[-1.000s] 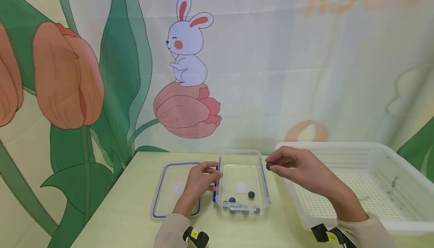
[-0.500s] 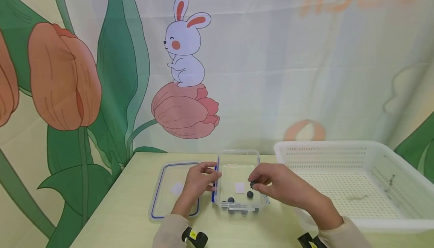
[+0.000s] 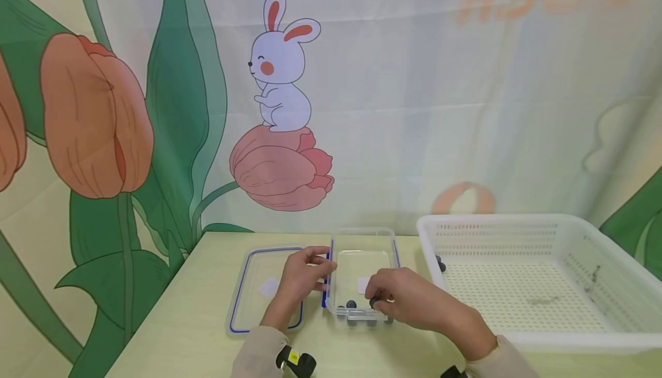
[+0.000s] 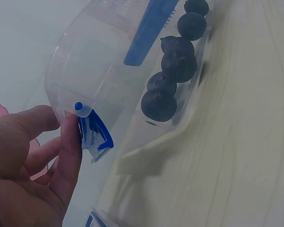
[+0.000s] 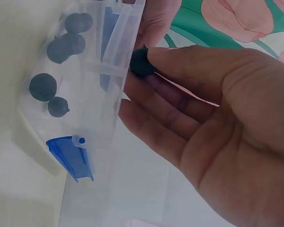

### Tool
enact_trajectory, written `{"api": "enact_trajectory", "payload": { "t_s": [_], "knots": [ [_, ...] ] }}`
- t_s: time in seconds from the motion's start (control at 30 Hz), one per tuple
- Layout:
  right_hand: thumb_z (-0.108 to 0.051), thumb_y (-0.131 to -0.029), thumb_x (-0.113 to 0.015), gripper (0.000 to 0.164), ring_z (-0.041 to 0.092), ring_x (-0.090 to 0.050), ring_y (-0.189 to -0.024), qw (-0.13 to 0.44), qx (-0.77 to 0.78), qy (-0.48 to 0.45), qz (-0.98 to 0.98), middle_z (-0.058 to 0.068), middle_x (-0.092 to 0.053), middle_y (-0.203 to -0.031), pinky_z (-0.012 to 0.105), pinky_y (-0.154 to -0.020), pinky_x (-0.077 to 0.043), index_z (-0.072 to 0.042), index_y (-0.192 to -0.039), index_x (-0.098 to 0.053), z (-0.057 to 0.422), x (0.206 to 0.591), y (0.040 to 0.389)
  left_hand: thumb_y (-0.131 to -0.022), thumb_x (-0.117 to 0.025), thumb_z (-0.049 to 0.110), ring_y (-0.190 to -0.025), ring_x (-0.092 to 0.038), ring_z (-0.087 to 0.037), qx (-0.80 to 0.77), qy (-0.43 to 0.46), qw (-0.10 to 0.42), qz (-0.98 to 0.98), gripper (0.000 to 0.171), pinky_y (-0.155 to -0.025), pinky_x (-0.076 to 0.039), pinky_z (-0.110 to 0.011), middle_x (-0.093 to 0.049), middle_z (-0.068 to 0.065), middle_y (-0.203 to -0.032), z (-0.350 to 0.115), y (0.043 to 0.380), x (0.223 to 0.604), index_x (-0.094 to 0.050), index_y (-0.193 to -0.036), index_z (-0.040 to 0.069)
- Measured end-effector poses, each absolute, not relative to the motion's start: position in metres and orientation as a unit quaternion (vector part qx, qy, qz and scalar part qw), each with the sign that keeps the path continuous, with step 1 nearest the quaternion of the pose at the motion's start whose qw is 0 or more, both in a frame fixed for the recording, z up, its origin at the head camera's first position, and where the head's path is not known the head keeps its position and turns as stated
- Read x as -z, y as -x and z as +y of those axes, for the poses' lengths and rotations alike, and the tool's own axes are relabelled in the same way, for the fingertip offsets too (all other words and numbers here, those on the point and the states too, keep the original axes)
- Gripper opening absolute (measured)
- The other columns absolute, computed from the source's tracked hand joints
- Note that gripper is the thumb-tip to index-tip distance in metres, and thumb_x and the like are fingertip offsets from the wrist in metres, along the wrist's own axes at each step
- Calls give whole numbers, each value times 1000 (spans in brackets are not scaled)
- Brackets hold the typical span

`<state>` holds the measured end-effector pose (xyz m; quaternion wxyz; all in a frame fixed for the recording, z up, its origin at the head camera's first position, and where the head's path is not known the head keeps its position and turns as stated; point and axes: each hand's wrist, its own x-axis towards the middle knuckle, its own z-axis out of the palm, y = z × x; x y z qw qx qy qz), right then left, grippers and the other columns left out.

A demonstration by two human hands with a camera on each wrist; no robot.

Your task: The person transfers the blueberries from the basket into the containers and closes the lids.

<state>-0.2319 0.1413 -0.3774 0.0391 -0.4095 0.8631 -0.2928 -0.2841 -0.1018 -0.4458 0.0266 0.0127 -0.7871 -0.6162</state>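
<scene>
A clear plastic food container (image 3: 343,312) with blue latches stands lidless on the table. My left hand (image 3: 299,274) grips its left side, thumb at the rim and fingers by a blue latch (image 4: 95,132). My right hand (image 3: 416,300) is over the container's near right part, pinching a dark blueberry (image 5: 141,62) between thumb and fingers. Several blueberries (image 4: 159,104) lie on the container's floor, gathered toward the near end. The held berry is partly covered by the fingertips in the head view.
Left of the container lies its clear lid (image 3: 239,303) with a blue seal, flat on the table (image 3: 170,332). A large white perforated basket (image 3: 569,340) stands at the right, with blueberries (image 3: 441,264) by its left wall. Behind hangs a printed curtain (image 3: 388,108).
My right hand has moved left and down from beside the basket to over the container, carrying the blueberry. Berries by the basket's left wall have come into view. My left hand stays put.
</scene>
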Motion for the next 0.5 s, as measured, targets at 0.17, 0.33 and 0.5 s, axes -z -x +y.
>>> {"api": "enact_trajectory", "payload": {
  "t_s": [0.17, 0.33, 0.5],
  "knots": [
    [5, -93, -76, 15, 9, -71, -88, 18, 268, 413, 870, -2, -72, -98, 27, -77, -60, -7, -100, -74, 142, 380, 233, -95, -81, 12, -87, -72, -22, 614, -11, 28, -788, 43, -68, -65, -32, -69, -11, -106, -102, 283, 446, -70, -136, 4],
    [10, -90, -75, 18, 10, -70, -86, -11, 246, 429, 869, 1, -73, -94, 25, -75, -60, -7, -96, -73, 144, 383, 235, -95, -80, 12, -87, -72, -22, 613, -11, 28, -789, 43, -68, -65, -32, -69, -11, -106, -102, 283, 445, -69, -136, 4],
    [10, -90, -73, 18, 10, -70, -87, -9, 244, 424, 872, 2, -74, -95, 25, -75, -60, -7, -96, -74, 146, 381, 235, -94, -80, 11, -86, -72, -21, 615, -9, 27, -788, 43, -68, -65, -32, -69, -11, -105, -101, 283, 444, -69, -136, 4]
  ]
}}
